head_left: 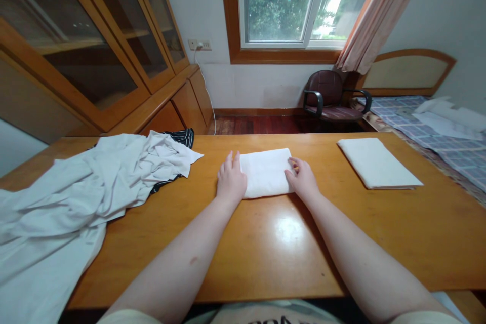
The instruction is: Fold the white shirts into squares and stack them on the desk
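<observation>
A small white cloth (266, 174) lies folded into a rectangle in the middle of the wooden table (266, 243). My left hand (231, 181) rests flat on its left edge with fingers stretched forward. At the cloth's right edge lies my right hand (301, 178), fingers slightly bent and pressing on the fabric. Neither hand grips anything.
A heap of unfolded pale clothes (76, 192) with a striped dark garment (181, 137) covers the table's left side. Another folded white cloth (377, 163) sits at the right. Behind the table are a chair (330, 96), a bed (436, 126) and a glass-door cabinet (94, 50).
</observation>
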Demonstrator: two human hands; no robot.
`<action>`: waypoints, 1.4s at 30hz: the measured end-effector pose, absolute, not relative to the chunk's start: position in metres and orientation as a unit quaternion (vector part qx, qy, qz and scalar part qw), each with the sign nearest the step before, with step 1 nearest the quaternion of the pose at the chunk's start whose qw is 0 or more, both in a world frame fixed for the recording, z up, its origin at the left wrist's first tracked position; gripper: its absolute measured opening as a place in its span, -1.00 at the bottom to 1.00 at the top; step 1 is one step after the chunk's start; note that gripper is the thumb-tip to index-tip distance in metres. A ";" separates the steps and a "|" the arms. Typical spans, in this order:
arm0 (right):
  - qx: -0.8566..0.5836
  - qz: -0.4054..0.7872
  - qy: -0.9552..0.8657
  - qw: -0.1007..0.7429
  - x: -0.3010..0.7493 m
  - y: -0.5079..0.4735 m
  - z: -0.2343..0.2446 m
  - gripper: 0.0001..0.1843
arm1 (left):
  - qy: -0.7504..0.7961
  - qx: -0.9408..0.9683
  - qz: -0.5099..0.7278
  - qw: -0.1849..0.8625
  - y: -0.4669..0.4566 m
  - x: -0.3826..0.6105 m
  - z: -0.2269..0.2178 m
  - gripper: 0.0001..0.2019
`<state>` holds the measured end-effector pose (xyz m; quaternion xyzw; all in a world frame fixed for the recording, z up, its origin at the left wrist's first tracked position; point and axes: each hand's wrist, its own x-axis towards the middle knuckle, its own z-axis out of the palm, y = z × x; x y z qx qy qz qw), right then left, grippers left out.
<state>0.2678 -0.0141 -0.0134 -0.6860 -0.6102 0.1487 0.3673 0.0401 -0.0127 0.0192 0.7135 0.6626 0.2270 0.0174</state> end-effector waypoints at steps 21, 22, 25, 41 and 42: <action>-0.686 0.020 -0.691 0.225 0.237 -0.043 0.006 -0.56 | 0.573 0.819 0.036 0.028 -0.018 0.054 0.002 -0.16; -0.668 0.008 -0.705 0.237 0.237 -0.043 0.006 -0.55 | 0.574 0.817 0.034 0.031 -0.021 0.057 0.002 -0.16; -0.597 0.005 -0.761 0.255 0.240 -0.044 0.008 -0.54 | 0.574 0.817 0.038 0.039 -0.034 0.067 0.002 -0.17; -0.568 0.045 -0.820 0.061 0.234 -0.039 0.001 -0.28 | 0.547 0.831 0.094 0.047 -0.032 0.063 0.008 -0.08; -0.566 0.046 -0.821 0.060 0.234 -0.039 0.000 -0.28 | 0.529 0.842 0.096 0.043 -0.030 0.062 0.008 -0.11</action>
